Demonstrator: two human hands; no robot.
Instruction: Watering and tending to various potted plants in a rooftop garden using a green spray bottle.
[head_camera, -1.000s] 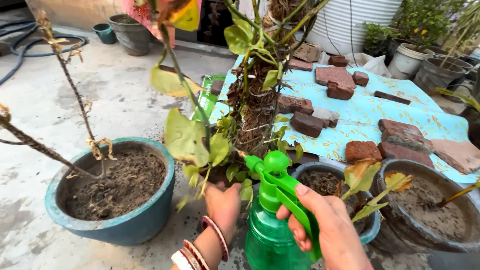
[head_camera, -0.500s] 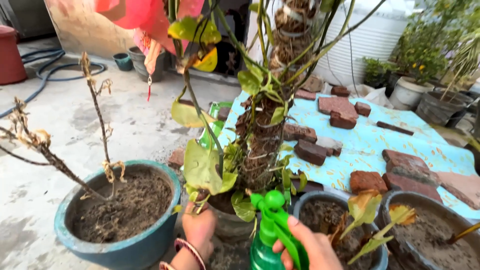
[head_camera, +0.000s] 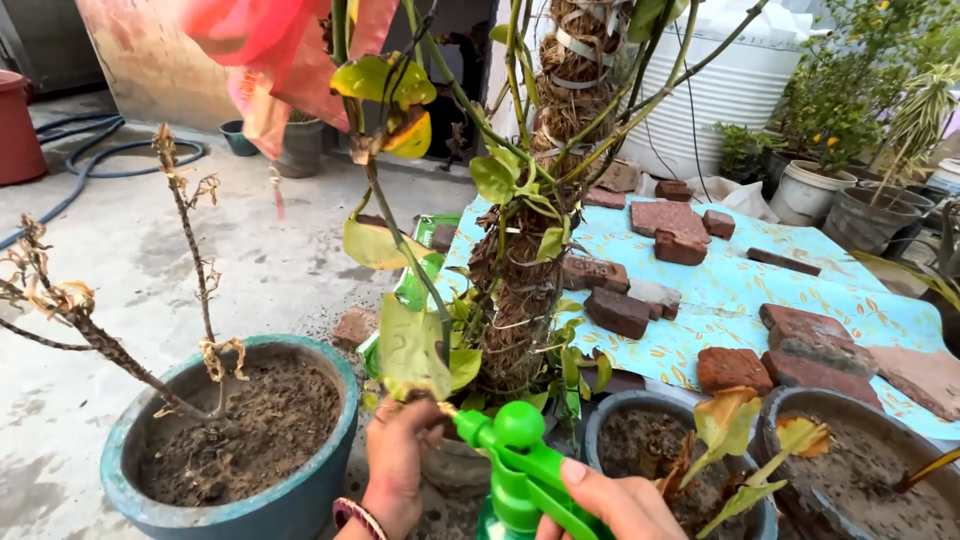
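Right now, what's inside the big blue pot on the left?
The blue pot holds dry brown soil and two bare, dried-out stems with shrivelled leaves. Anything below the soil surface is covered.

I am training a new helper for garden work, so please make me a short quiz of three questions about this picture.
1. True or false: the right hand grips a green spray bottle.
2. What does the left hand touch?
A. a brick
B. a large yellow-green leaf of the climbing plant
C. the hose
3. Fill in the gap: the blue-green pot on the left holds soil and bare, dry ____.

Key:
1. True; the fingers lie on the trigger part.
2. B; the hand holds the leaf near its lower edge, in front of the fibre-wrapped pole.
3. Stems; dried leaf remains hang on them, and no green leaf shows.
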